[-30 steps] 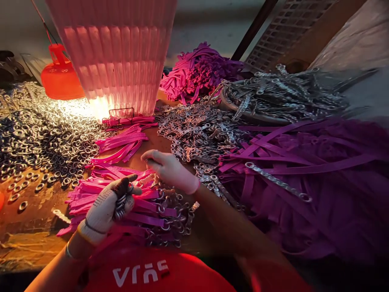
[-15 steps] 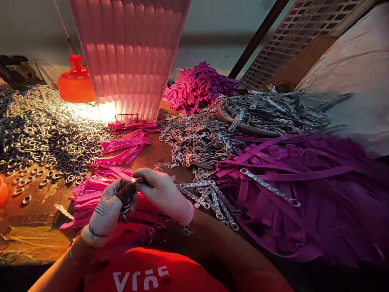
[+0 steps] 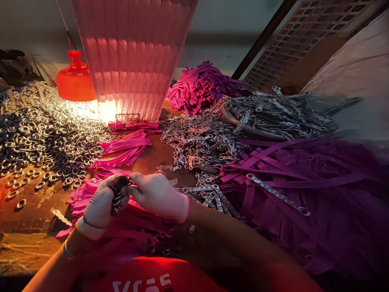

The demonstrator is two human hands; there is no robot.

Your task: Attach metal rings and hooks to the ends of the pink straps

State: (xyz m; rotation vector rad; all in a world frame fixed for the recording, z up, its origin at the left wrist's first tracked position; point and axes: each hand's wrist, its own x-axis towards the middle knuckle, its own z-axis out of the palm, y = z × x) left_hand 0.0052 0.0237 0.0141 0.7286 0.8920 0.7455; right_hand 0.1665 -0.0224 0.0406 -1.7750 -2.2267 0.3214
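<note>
Metal rings, small and silvery, sit bunched in my left hand, which wears a white knitted glove with dark dots and a dark fingertip patch; its fingers are curled shut around the bunch. My right hand, in a pale glove, meets the left just above the near edge of the brown wooden workbench. Its thumb and forefinger are pinched together at the top of the bunch, but I cannot tell exactly what they pinch. Both hands hover over a pile of bright pink flat rubber strips fitted with rings, lying at the near edge of the bench.

Toward the left edge spreads a wide heap of loose silver washers. At the far edge stands a ribbed translucent pink lampshade, lit from below, with a round orange plastic lamp base just beside it on the left. In the middle of the bench lies a heap of short silver metal link plates. Beyond it rests a mound of longer grey metal bars. A big mass of purple rubber strips covers the right side, and a smaller magenta bundle sits near the far edge.
</note>
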